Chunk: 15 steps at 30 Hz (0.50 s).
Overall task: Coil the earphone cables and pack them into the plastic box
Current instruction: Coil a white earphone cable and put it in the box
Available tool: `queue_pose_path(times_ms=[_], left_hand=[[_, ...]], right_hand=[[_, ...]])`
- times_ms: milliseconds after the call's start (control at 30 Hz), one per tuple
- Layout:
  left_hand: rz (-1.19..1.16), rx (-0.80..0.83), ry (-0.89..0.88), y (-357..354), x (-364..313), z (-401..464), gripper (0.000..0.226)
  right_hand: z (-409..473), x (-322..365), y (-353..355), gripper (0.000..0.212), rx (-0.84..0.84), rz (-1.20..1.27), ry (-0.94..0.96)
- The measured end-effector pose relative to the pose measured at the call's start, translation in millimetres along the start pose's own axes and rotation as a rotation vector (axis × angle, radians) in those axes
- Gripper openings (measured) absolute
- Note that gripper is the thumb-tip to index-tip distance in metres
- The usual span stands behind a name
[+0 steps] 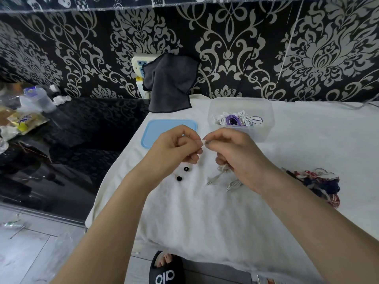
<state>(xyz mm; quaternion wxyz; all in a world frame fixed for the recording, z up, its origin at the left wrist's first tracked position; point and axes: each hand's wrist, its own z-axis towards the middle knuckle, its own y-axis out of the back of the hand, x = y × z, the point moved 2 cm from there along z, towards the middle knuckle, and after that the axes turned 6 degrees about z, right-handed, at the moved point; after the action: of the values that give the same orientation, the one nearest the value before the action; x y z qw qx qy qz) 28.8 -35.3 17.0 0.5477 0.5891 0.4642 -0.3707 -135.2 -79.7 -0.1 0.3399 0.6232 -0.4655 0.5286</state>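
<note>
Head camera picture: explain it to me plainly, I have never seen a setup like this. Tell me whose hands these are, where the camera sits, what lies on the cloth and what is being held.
There is no machine here. A person wears a camera on the head, looking down at their own arms. The left hand and right hand pinch a white earphone cable between them; more of it trails under the right hand. On the white cloth lie two small black ear tips, a blue lid, a clear plastic box with coiled cables already inside, and a tangled pile of dark and red cables at the right.
</note>
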Motion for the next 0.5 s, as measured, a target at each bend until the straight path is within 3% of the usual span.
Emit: queue_pose_path(times_ms=[233,333,433,500], left_hand=[[0.024,-0.007,-0.008,7.1,2.2,0.3,0.008],[0.083,-0.098,0.048,16.9,10.6,4.5,0.017],[0.417,-0.261,0.108,39.3,34.1,9.0,0.021],[0.645,-0.253,0.164,49.9,50.7,8.1,0.019]], right_hand=[[-0.7,0.0,-2.5,0.013,0.067,0.049,0.011],[0.8,0.6,-3.9,0.012,0.05,0.114,-0.015],[2.2,-1.1,-5.2,0.009,0.058,0.134,-0.019],[2.8,-2.4,-6.0,0.01,0.067,0.134,-0.02]])
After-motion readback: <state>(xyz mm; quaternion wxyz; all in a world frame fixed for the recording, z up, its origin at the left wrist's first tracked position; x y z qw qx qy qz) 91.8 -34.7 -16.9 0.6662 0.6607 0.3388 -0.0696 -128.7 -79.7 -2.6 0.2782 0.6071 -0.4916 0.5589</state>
